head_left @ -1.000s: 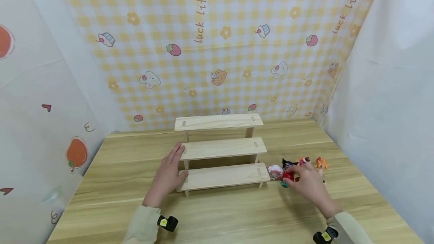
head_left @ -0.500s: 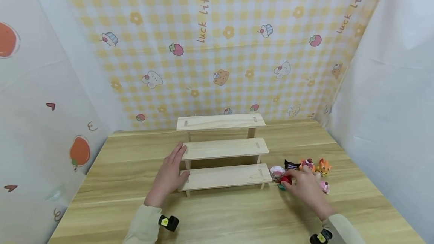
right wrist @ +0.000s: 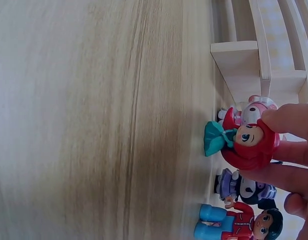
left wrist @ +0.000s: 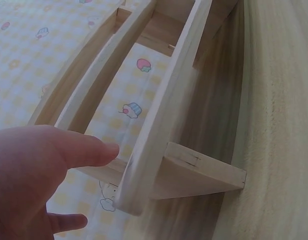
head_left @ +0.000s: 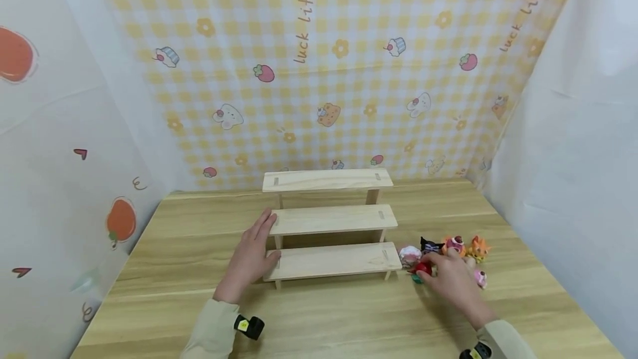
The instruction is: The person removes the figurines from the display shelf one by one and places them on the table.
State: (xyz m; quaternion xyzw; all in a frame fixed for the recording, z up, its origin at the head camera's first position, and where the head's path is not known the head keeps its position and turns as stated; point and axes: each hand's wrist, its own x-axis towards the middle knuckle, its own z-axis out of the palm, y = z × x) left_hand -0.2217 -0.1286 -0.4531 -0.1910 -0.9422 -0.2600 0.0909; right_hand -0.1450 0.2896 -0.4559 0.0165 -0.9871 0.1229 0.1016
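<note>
A three-tier wooden stand [head_left: 339, 261] stands on the table, and my left hand [head_left: 249, 256] rests at its left end. In the left wrist view the thumb [left wrist: 89, 150] lies extended near the stand's boards. My right hand [head_left: 456, 281] pinches a red-haired mermaid figurine [right wrist: 251, 142] with a teal tail, just right of the lowest tier. Close behind the mermaid are a pink-and-white figurine [right wrist: 259, 106], a purple-and-black figurine [right wrist: 239, 185] and a figurine in a red jacket and blue trousers [right wrist: 239, 222]. Whether the mermaid touches the table cannot be told.
Further right are an orange figurine [head_left: 478, 249], an orange-and-pink figurine [head_left: 454, 245] and a pink figurine [head_left: 480, 278], partly behind the right hand. A checked cloth [head_left: 299, 126] hangs behind the wood-grain table [head_left: 349, 314]. White sheets stand at both sides.
The head view has shifted slightly. My right hand has moved a little left and nearer with the mermaid, uncovering more of the figurines on the right. My left hand stays on the stand.
</note>
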